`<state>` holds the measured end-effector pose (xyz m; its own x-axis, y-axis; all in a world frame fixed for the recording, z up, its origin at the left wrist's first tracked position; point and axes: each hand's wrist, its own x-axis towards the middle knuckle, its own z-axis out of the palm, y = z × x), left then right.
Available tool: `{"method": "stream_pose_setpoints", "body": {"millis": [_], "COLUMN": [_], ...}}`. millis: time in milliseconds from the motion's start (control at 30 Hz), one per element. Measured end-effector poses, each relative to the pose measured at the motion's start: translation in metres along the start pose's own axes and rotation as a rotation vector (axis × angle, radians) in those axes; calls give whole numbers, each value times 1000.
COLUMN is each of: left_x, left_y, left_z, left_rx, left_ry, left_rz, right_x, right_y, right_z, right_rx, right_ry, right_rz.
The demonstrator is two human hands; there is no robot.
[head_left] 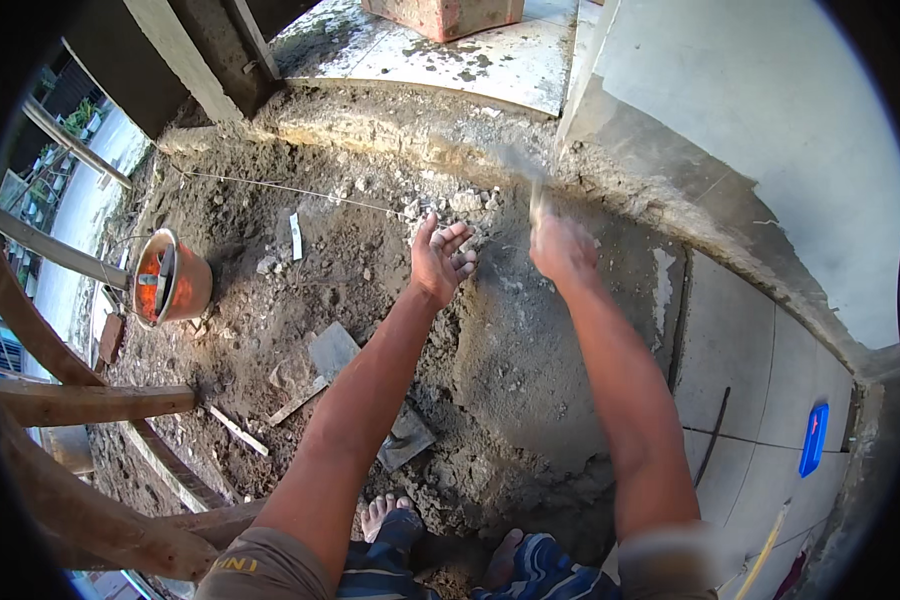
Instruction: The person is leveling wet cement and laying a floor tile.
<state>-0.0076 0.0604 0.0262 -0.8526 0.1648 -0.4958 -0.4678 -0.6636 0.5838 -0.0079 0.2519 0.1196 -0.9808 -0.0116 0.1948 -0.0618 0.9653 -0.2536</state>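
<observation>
My right hand (564, 248) is closed around the pale handle of a short tool (537, 195). Motion smears its grey head, so I cannot make out its exact kind; it is held up in front of the broken step edge (440, 150). To its left, my left hand (440, 262) hovers over the dirt, fingers apart and partly curled, with nothing in it. Beneath and between my arms lies a patch of smooth grey mortar (540, 370). Small pale rubble (467, 202) sits along the foot of the step, just beyond my hands.
An orange bucket (192, 290) with things inside stands at left. A string (290, 188) runs over the soil. Wooden beams (90, 403) crowd the lower left. Grey flat pieces (333, 350) lie near my left arm. Floor tiles (730, 330), a blue object (815, 440) and a wall (760, 130) are at right.
</observation>
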Motion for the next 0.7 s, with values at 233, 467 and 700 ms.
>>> {"method": "stream_pose_setpoints", "body": {"millis": [233,467,700], "left_x": [-1,0,-9], "left_y": [-1,1,20], "left_z": [-5,-1,-4], "left_rx": [-13,45,220], "left_ry": [20,25,-35], "left_rz": [-19,1,28], "right_x": [1,-40,-189], "right_y": [-15,4,33], "right_z": [5,7,-27], "right_rx": [192,403,828], "right_ry": [-9,-74,-380], "right_rz": [15,70,181]}}
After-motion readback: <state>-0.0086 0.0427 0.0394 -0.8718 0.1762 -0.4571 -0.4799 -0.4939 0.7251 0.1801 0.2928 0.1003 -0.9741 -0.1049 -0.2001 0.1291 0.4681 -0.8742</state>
